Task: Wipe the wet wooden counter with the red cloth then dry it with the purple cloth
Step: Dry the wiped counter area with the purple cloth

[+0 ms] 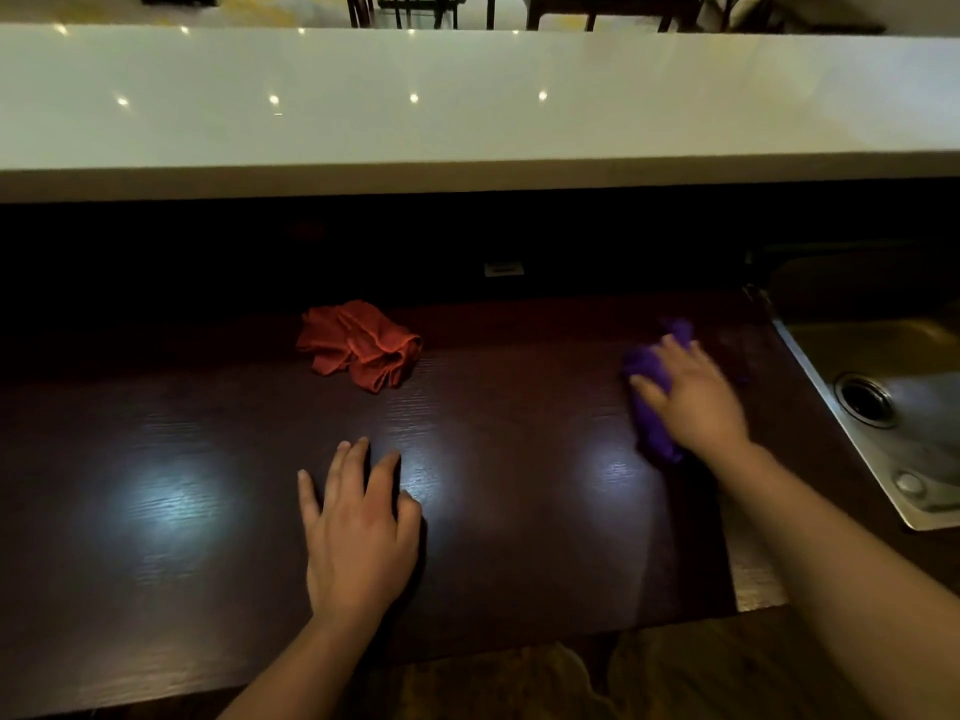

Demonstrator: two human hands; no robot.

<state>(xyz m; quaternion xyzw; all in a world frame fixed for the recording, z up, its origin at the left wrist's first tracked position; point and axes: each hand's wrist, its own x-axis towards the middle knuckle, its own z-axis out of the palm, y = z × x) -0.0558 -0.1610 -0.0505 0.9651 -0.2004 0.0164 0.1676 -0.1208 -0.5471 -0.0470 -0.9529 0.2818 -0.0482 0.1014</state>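
The dark wooden counter (171, 511) stretches across the lower half of the view, with bright light reflections on it. The red cloth (358, 344) lies crumpled toward the back of the counter, left of centre, with neither hand on it. My right hand (691, 394) presses flat on the purple cloth (652, 407) at the right side of the counter, close to the sink; the hand is slightly blurred. My left hand (358, 527) rests palm down on the bare wood near the front, fingers spread, holding nothing.
A steel sink (883, 366) with a round drain is set into the counter at the right. A raised white countertop (467, 106) runs across the back, above a dark recess. Chair legs stand beyond it. Wooden floor shows below the counter's front edge.
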